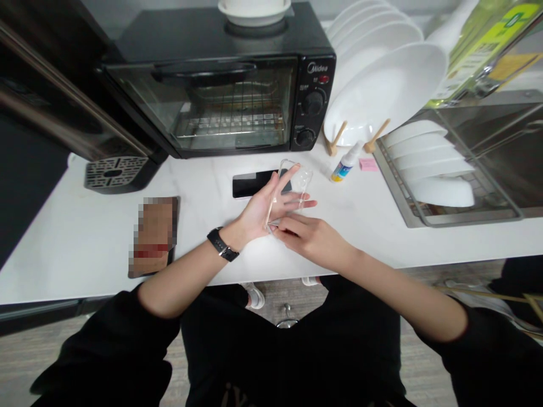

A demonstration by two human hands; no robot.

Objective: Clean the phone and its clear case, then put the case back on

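Observation:
A clear phone case (302, 180) is held over the counter, tilted. My right hand (311, 237) pinches its lower corner, fingers pressed together. Behind the see-through case is my left hand (271, 206), palm up with the fingers spread; they show partly through it. Whether the left palm bears the case's weight I cannot tell. A dark phone (248, 185) lies flat on the counter just beyond my left hand, its right part covered by the hand and case. To the right stands a small white spray bottle (345, 163) with a blue and yellow label.
A black toaster oven (212, 42) stands at the back, with a white dish (254, 12) on top. Plates (390, 90) fill a rack beside it. White bowls (443, 192) sit by the sink. A pink note (368, 164), a blurred-out tablet-like object (155, 237) and a drip tray (113, 174) are on the counter.

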